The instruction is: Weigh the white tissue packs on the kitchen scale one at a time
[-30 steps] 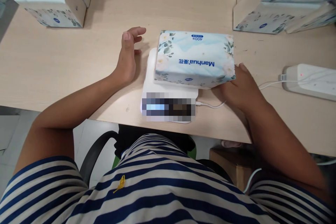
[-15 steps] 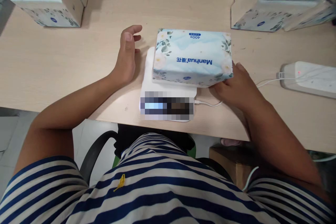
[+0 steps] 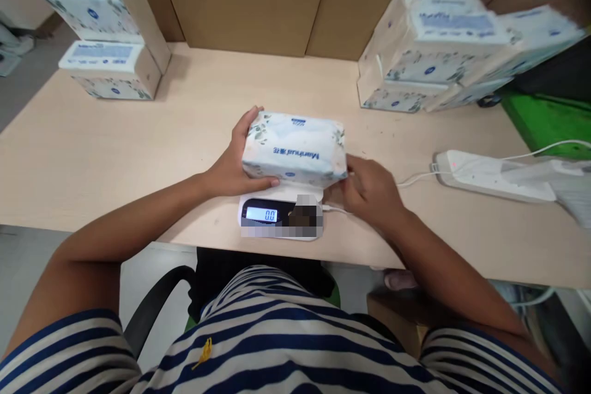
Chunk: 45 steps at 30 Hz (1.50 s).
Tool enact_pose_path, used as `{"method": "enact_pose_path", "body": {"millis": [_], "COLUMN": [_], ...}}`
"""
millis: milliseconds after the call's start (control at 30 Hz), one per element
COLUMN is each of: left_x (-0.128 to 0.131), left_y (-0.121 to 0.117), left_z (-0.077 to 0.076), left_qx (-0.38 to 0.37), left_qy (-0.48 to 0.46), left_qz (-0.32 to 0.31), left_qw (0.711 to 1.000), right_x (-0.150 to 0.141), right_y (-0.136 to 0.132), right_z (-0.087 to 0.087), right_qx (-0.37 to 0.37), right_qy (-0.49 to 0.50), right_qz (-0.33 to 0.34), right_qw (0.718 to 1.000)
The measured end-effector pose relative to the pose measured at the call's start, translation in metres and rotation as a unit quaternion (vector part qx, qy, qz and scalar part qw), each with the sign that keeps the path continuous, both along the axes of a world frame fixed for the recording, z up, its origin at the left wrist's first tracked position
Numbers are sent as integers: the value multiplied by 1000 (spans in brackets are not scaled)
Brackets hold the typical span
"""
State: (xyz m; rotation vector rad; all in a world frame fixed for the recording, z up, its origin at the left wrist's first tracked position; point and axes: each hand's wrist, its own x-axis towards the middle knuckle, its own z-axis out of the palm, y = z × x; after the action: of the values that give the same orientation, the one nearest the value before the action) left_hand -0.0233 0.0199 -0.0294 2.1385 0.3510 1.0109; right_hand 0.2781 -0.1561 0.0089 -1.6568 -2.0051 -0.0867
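A floral white and pale-blue tissue pack (image 3: 295, 144) is held over a white digital scale (image 3: 281, 231), whose lit display reads 0.0. My left hand (image 3: 240, 163) grips the pack's left end, thumb along the near lower edge and fingers behind. At the opposite end, my right hand (image 3: 369, 188) has its fingers closed on the lower right corner. The pack hides most of the weighing plate, and part of the display panel is blurred out.
Tissue packs (image 3: 108, 71) are stacked at the back left, and more packs (image 3: 429, 52) stand at the back right. A white power strip (image 3: 494, 178) lies to the right, with a cable running to the scale. Brown boards (image 3: 244, 0) rise behind the desk (image 3: 217, 83).
My left hand, apart from the pack before, now grips its left end. My right hand still holds the other end. The view has tilted up, showing more of the stacks and boards.
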Motion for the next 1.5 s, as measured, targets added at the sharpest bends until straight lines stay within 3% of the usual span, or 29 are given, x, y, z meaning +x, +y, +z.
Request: {"method": "enact_pose_path", "body": {"millis": [67, 133, 200, 300, 433, 567, 667, 767, 833, 967, 1133, 1267, 1500], "left_x": [-2, -7, -12, -31, -87, -165, -218, -250, -261, -268, -267, -263, -253], "left_y": [-5, -11, -12, 0, 12, 13, 40, 81, 106, 140, 146, 136, 134], "left_z": [3, 12, 27, 59, 107, 128, 130, 130, 129, 127, 111, 98, 86], "left_qx": [-21, -30, -34, -41, -102, -62, -62, -167, -211, -213, -198, -190, -174], "left_qy": [-23, -45, -60, -85, -147, -211, -209, -202, -203, -195, -181, -157, -124], "left_qz": [9, 23, 41, 88, 153, 255, 312, 327, 338, 369, 417, 462, 569], "left_qw": [999, 998, 997, 992, 972, 942, 925, 908, 895, 884, 869, 852, 794], "right_x": [-6, -10, -9, 4, 21, 17, 12, 13, 15, 14, 14, 18, 14], "right_y": [0, -2, -4, -2, 9, 13, 18, 22, 24, 23, 20, 20, 20], "right_z": [-1, -3, -9, -25, -39, -33, -28, -27, -25, -14, -5, -9, -11], "right_qx": [23, 62, 77, 38, -59, -85, -88, -64, -32, 29, 41, 16, -14], "right_qy": [8, 21, 27, 66, 153, 252, 285, 278, 277, 296, 253, 258, 272], "right_qz": [63, 85, 59, 36, -28, -118, -130, -123, -124, -150, -236, -226, -224], "right_qw": [998, 994, 995, 996, 986, 957, 946, 951, 952, 943, 937, 939, 936]}}
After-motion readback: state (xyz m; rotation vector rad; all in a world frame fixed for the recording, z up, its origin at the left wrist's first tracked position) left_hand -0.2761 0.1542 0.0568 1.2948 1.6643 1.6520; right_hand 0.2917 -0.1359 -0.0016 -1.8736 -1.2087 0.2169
